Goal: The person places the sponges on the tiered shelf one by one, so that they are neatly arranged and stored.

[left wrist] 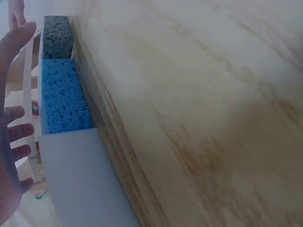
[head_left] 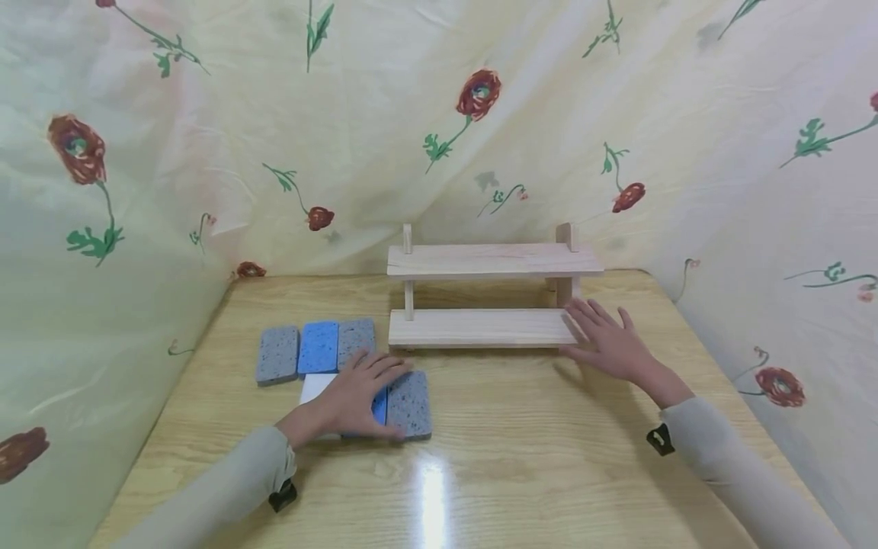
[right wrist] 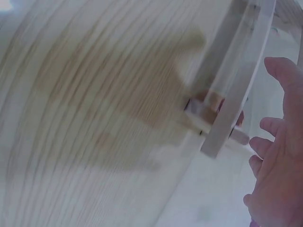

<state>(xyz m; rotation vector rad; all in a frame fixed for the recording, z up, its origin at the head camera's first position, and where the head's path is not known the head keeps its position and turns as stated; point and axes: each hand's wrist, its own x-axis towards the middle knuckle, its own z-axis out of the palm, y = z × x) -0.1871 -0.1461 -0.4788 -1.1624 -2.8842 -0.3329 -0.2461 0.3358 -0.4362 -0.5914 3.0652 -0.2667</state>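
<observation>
My left hand [head_left: 353,396] is spread over the front row of blocks, covering much of a white smooth block [head_left: 315,386] and a blue sponge [left wrist: 66,97]. In the left wrist view its fingers stand a little off them, holding nothing. At the right end of that row lies a grey speckled sponge [head_left: 408,406]. Behind are another grey sponge [head_left: 277,355], a second blue sponge [head_left: 318,347] and a third grey one [head_left: 356,341]. My right hand [head_left: 608,341], fingers extended, is at the right end of the wooden shelf's lower board [head_left: 480,328]; contact is unclear.
The two-tier wooden shelf stands at the back of the table [head_left: 494,473], its upper board [head_left: 494,261] carried on upright side pieces. A flower-patterned curtain [head_left: 384,114] hangs behind the table and along both sides.
</observation>
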